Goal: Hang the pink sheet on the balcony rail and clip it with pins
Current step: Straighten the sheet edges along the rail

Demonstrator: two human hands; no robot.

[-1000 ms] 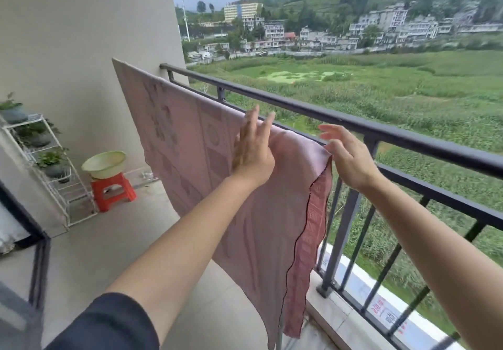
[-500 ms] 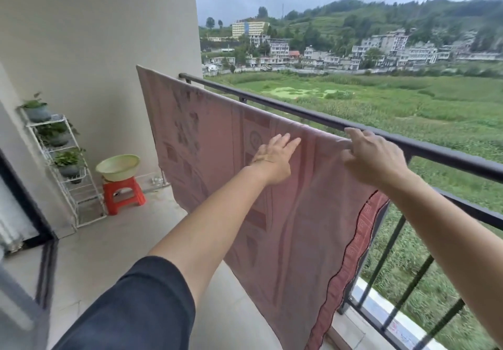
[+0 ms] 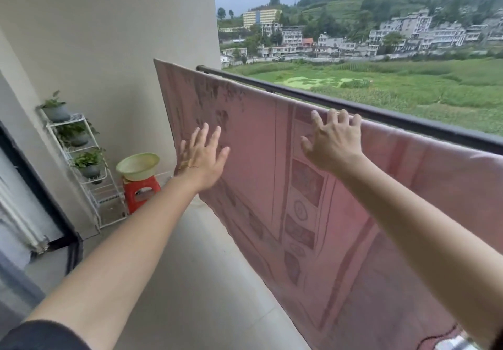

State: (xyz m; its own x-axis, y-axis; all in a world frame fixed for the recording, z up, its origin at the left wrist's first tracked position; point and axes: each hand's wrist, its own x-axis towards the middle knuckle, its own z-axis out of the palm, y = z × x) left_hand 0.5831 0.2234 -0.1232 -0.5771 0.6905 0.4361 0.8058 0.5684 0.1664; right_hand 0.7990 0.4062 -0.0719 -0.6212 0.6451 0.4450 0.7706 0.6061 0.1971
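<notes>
Head view has my pink sheet (image 3: 266,175) draped over the balcony rail (image 3: 408,122). Its top fold follows the bar from eleven o'clock down toward three, and the near half hangs inside the balcony toward five o'clock. My left hand (image 3: 202,156), at nine o'clock of centre, lies flat on the hanging face near the sheet's far edge, fingers straight and spread, gripping nothing. My right hand (image 3: 333,143), at one o'clock of centre, is likewise released, its fingers fanned with the tips resting on the fold where the cloth crosses the rail.

I judge the cloth thin, soft and light, so wind would shift it. The smooth dark bar looks as if it offers little friction. The place to take hold is the fold on the rail itself, pinching both layers together, and that is where the pins should bite. I can see no pins.

A pale wall (image 3: 122,36) closes the balcony at eleven o'clock, and a smooth grey floor (image 3: 196,268) runs toward six. At nine o'clock stands a white wire plant rack (image 3: 94,186) with potted plants. Just beside it is a red stool (image 3: 140,193) carrying a pale green basin (image 3: 137,164). Beyond the rail, at one o'clock, lie open fields and hillside buildings. I reckon a sheet that slipped outward would be lost.
</notes>
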